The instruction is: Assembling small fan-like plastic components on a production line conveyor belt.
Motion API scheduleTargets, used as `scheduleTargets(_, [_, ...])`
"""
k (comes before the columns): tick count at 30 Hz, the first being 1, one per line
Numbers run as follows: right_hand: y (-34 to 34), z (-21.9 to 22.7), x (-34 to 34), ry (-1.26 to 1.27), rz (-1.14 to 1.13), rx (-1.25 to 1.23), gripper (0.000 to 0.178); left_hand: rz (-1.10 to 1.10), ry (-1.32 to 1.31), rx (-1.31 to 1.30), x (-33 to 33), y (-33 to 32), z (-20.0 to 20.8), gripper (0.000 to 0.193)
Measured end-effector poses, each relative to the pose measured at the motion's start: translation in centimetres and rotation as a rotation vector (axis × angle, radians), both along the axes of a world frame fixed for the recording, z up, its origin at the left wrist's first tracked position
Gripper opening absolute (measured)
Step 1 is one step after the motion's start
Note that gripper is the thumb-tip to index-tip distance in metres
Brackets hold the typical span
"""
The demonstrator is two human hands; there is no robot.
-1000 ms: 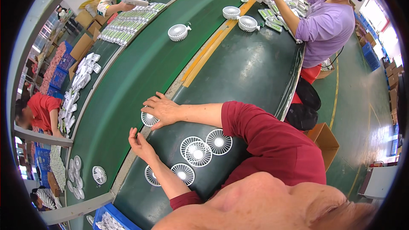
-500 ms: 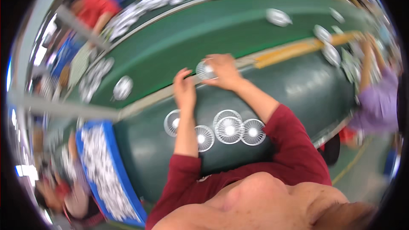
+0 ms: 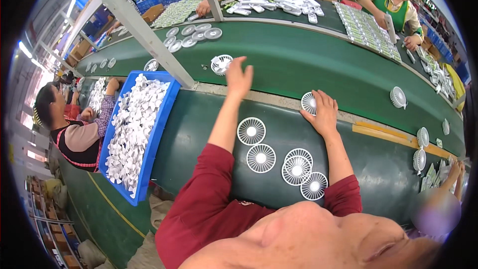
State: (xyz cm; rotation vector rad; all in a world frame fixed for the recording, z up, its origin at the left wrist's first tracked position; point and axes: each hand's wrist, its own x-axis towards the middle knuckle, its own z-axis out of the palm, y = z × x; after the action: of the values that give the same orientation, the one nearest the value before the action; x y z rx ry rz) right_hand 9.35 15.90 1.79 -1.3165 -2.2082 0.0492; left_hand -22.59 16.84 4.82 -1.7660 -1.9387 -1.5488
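Observation:
My left hand (image 3: 240, 77) is stretched out over the near edge of the green conveyor, fingers apart. Just left of its fingers a round white fan cage (image 3: 220, 65) with blades in it lies on the belt; I cannot tell whether they touch. My right hand (image 3: 324, 113) grips a round white fan grille (image 3: 308, 103) at the ledge between bench and belt, thumb and fingers along its rim. Between my forearms, several like grilles lie on the dark green bench: one grille (image 3: 251, 131) above another grille (image 3: 261, 158), and an overlapping cluster (image 3: 297, 170) to the right.
A blue tray (image 3: 167, 104) heaped with white fan blades stands left, beside a metal post (image 3: 164, 50). White round parts (image 3: 199, 35) and more fan cages (image 3: 398, 96) lie on the conveyor (image 3: 298, 50). Co-workers sit opposite, at left and at right.
The view has swung left. My hands have moved apart: the left has reached out toward a fan cage on the belt, while the right keeps the grille at the ledge.

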Motion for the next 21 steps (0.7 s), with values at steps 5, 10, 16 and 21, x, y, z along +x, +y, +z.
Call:
scheduleTargets(5, [0.1, -0.3, -0.1, 0.02, 0.015, 0.008, 0.077, 0.511, 0.031, -0.325, -9.3, 1.6, -4.2, 0.052])
scheduleTargets(10, [0.1, -0.2, 0.1, 0.037, 0.03, 0.016, 0.076, 0.311, -0.019, -0.33, -10.4, 3.1, -4.9, 0.027])
scheduleTargets(16, [-0.7, 1.8, -0.9, 0.308, 0.153, -0.068, 0.079, -0.007, -0.038, -0.202, -1.5, 2.2, -3.9, 0.018])
scheduleTargets(21, [-3.4, 5.5, -2.8, 0.396, 0.288, 0.038, 0.085, -0.477, -0.657, -0.206, 10.1, -2.3, -1.5, 0.025])
